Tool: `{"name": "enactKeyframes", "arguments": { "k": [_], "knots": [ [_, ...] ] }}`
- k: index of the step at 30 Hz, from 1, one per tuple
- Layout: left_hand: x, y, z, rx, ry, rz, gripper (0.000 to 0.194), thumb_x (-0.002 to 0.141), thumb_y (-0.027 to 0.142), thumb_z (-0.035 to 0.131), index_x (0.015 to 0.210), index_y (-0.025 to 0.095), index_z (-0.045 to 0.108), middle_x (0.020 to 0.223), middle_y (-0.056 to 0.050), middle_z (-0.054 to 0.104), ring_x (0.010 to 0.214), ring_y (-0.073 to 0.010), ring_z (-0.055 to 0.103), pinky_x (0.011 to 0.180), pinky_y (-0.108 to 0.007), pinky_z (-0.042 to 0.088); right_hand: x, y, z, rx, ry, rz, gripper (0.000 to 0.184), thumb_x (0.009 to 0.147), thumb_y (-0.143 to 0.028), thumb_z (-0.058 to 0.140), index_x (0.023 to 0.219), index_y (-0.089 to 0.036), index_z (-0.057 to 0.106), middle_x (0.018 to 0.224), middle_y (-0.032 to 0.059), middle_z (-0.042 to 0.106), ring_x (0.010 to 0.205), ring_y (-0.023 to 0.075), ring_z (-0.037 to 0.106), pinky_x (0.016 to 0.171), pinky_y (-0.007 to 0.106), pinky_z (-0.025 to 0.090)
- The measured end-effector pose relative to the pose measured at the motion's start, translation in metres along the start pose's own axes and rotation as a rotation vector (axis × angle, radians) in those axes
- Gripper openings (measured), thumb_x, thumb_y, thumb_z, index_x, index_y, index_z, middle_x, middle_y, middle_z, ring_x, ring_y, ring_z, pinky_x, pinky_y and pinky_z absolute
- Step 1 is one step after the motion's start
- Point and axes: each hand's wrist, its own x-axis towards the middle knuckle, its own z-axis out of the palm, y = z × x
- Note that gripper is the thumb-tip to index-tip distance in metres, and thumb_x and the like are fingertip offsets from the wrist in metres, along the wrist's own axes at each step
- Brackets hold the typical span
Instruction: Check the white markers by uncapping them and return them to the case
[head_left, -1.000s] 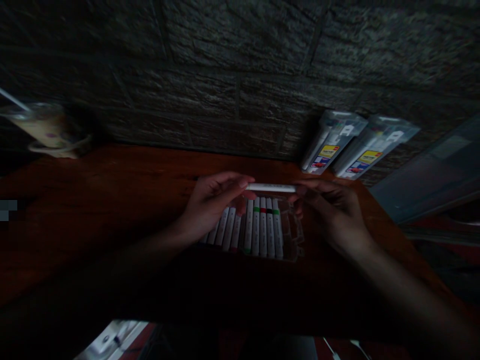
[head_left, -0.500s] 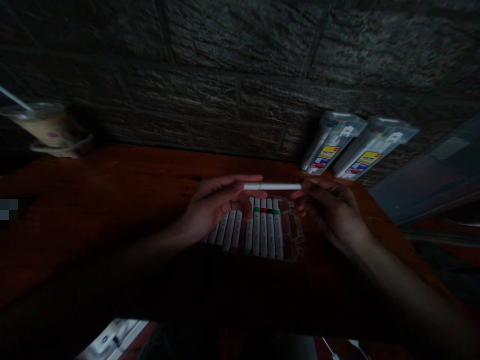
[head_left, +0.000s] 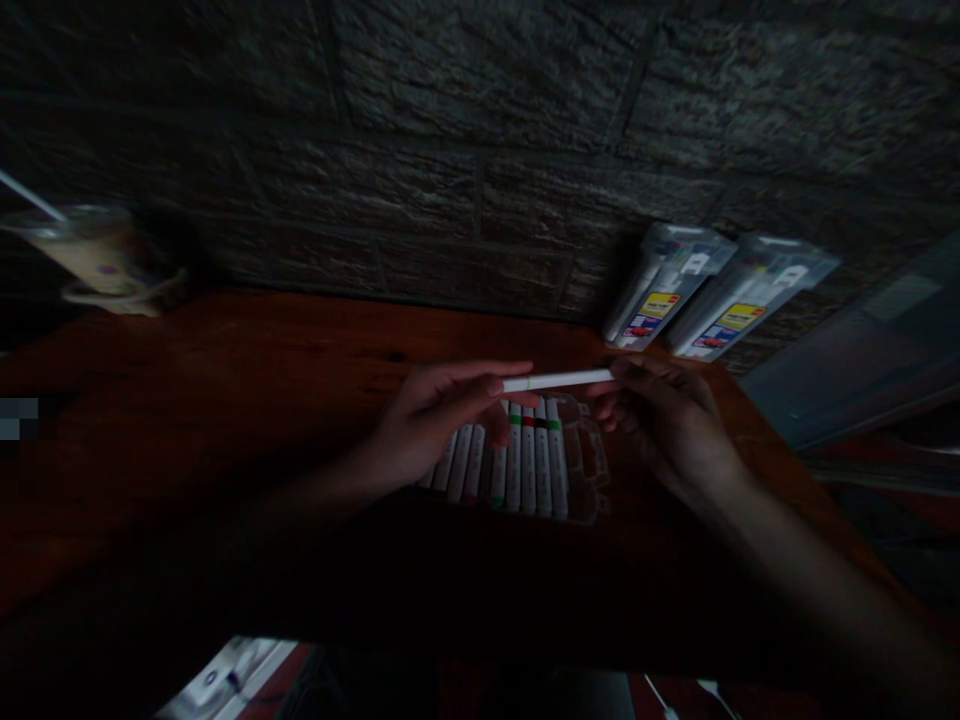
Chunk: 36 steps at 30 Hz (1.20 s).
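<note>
Between my hands is a white marker pen (head_left: pixel 559 380), nearly level and slightly higher at its right end. My left hand (head_left: pixel 435 415) pinches its left end between thumb and fingers. At the other end, my right hand (head_left: pixel 671 410) grips it with thumb and fingertips. Below them, on the wooden table, lies a clear plastic case (head_left: pixel 585 455) with several white markers (head_left: pixel 529 465) in a row, some with green, red or black bands. My left hand hides part of that row.
Two clear marker cases (head_left: pixel 656 290) with yellow labels stand against the stone wall (head_left: pixel 420 190) at the back right of the wooden table (head_left: pixel 300 365). A plastic cup (head_left: pixel 90 250) with a straw sits in a holder at the far left. The scene is dim.
The marker has shifted slightly to the right and tilted, its left end now lower. My left hand has moved a little right and down with it; my right hand is nearly still.
</note>
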Motion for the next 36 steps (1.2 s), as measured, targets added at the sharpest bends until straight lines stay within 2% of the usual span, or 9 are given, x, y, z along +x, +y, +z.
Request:
{"name": "enactKeyframes", "arguments": {
  "k": [5,10,19,25,30,33,36],
  "knots": [
    [0.003,-0.003,-0.001,0.052,0.057,-0.043,0.037,0.094,0.029,0.068,0.125,0.009,0.071,0.101,-0.016,0.080,0.059,-0.0106,0.066,0.060,-0.025,0.053,-0.001,0.000,0.001,-0.024,-0.020,-0.045,0.009,0.082,-0.025,0.079,0.080,-0.017,0.076,0.074,0.0044,0.077,0.054,0.0102,0.066,0.048,0.017,0.056],
    [0.005,0.001,0.001,0.239,0.099,-0.059,0.034,0.093,0.025,0.067,0.122,0.007,0.071,0.093,-0.011,0.080,0.057,-0.0086,0.064,0.061,-0.023,0.054,-0.002,0.005,-0.001,-0.104,-0.087,-0.110,0.005,0.085,-0.025,0.078,0.087,-0.020,0.079,0.076,0.0031,0.077,0.058,0.0111,0.067,0.051,0.019,0.056],
    [0.005,-0.002,-0.001,0.330,0.067,-0.060,0.024,0.090,0.023,0.070,0.110,0.010,0.073,0.082,-0.004,0.074,0.061,-0.0084,0.064,0.059,-0.019,0.052,-0.006,0.007,-0.001,-0.366,-0.154,-0.169,0.011,0.082,-0.025,0.081,0.093,-0.023,0.081,0.073,0.0024,0.077,0.056,0.0122,0.067,0.050,0.021,0.055],
    [0.002,-0.008,0.001,0.363,0.028,-0.056,0.022,0.090,0.027,0.071,0.106,0.012,0.072,0.083,-0.003,0.072,0.062,-0.0087,0.064,0.058,-0.019,0.050,-0.010,0.006,0.006,-0.540,-0.206,-0.244,0.010,0.081,-0.024,0.080,0.091,-0.023,0.082,0.069,0.0003,0.077,0.050,0.0098,0.064,0.046,0.019,0.051],
    [-0.001,-0.009,0.007,0.393,0.004,-0.023,0.016,0.087,0.025,0.073,0.097,0.013,0.071,0.075,0.000,0.069,0.057,-0.0081,0.063,0.054,-0.017,0.050,-0.013,0.008,0.010,-0.622,-0.216,-0.328,0.010,0.080,-0.023,0.081,0.090,-0.022,0.081,0.078,0.0015,0.081,0.062,0.0146,0.074,0.055,0.022,0.058],
    [-0.001,-0.010,0.008,0.455,0.000,0.009,0.014,0.086,0.024,0.074,0.094,0.013,0.071,0.075,0.000,0.069,0.055,-0.0073,0.061,0.049,-0.015,0.045,-0.015,0.010,0.011,-0.669,-0.219,-0.374,0.008,0.081,-0.023,0.082,0.089,-0.022,0.080,0.080,0.0011,0.082,0.065,0.0154,0.076,0.058,0.022,0.059],
    [-0.002,-0.013,0.009,0.477,-0.002,0.065,0.011,0.084,0.021,0.076,0.088,0.013,0.070,0.079,-0.001,0.070,0.059,-0.0071,0.062,0.052,-0.015,0.047,-0.017,0.011,0.010,-0.724,-0.230,-0.441,0.009,0.081,-0.020,0.083,0.089,-0.021,0.080,0.081,0.0006,0.082,0.067,0.0147,0.076,0.061,0.021,0.060]
  ]
}}
